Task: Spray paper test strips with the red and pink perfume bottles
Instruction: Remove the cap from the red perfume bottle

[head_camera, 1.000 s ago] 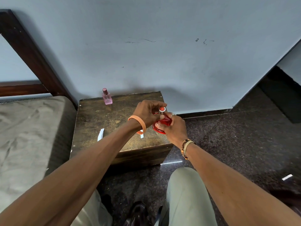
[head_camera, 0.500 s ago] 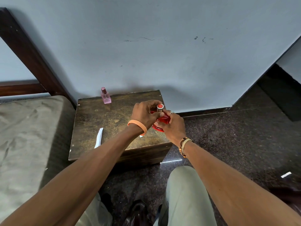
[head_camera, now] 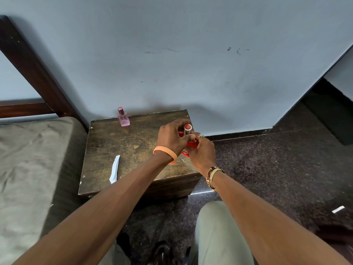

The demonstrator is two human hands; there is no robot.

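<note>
Red perfume bottle held up over the right side of the desk, apparently not resting on the wood. Right hand wrapped round the red body from below and behind, grip clamped on it. Left hand reaching over from the other side, thumb and fingers curled tight round the silver collar just under the round red top. So both grips closed on the same bottle, neither free.

Handling guess: looks like glass, so rigid, smooth, probably a bit hefty for the size and easy to lose from a loose hold. Breakable too, with hard dark floor right past the desk edge. Best taken round the body, same as the right hand here. Collar fine for pulling or pressing, not for carrying.

Orientation: long axis running base to top, close to upright, base down in the right palm, red top up and showing its round face to the camera. Maybe tipped a little, hard to say how much. Can't tell whether cap or bare sprayer, nor which way any nozzle hole faces.

Pink perfume bottle standing upright at the back left of the desk near the wall, well apart from the hands. White paper strip lying flat near the front left, long axis roughly front to back.
</note>
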